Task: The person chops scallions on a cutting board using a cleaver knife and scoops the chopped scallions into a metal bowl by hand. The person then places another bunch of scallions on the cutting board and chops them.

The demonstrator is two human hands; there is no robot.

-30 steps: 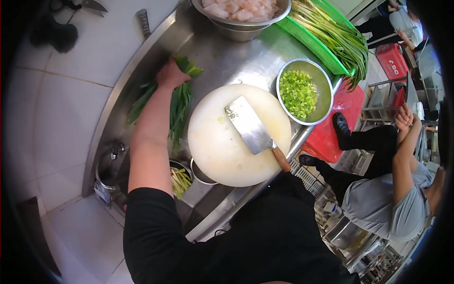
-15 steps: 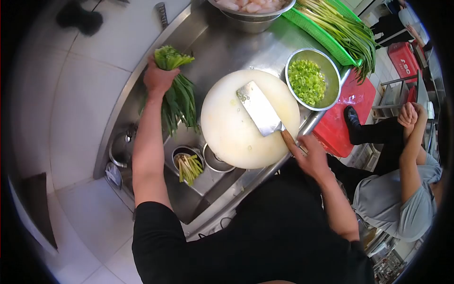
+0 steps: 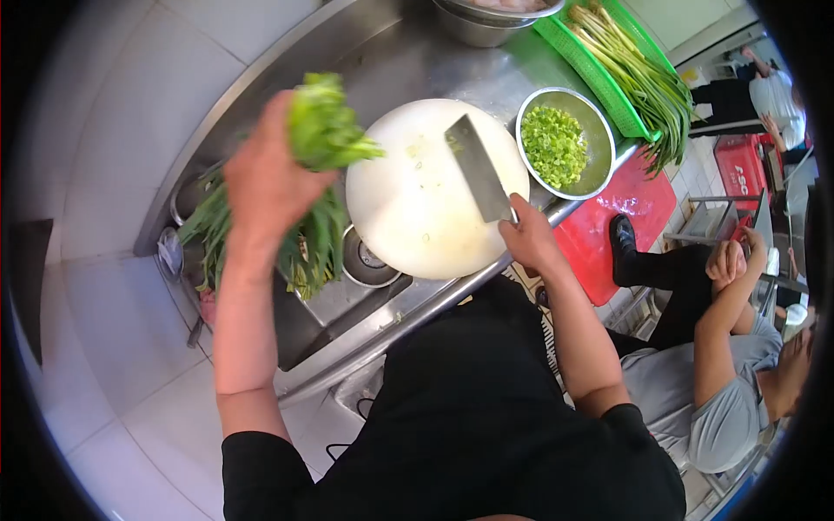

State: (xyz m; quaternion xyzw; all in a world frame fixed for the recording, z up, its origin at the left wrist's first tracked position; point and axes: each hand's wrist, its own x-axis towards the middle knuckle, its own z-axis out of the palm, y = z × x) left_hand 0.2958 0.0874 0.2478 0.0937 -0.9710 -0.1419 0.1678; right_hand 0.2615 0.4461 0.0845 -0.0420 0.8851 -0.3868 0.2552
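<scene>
L hand (image 3: 274,182) gripped round 1 bunch of greens (image 3: 326,128), ctr-left of frame; R hand (image 3: 532,239) clasping 1 cleaver (image 3: 480,169) by handle, over 1 round board (image 3: 408,221), mid-frame. Upper right: 1 bowl (image 3: 598,139) w/ chopped greens (image 3: 552,146), 1 basket (image 3: 595,71) w/ spring onions (image 3: 627,74).

The middle and near parts of the chopping board (image 3: 395,213) offer open room. On its right side, the cleaver (image 3: 480,169) in the right hand (image 3: 528,234) bars passage; just beside that edge stands the bowl (image 3: 599,146). The left hand (image 3: 276,174) and green bundle (image 3: 326,126) block its left approach, while bare steel counter (image 3: 426,69) opens past its far edge
</scene>
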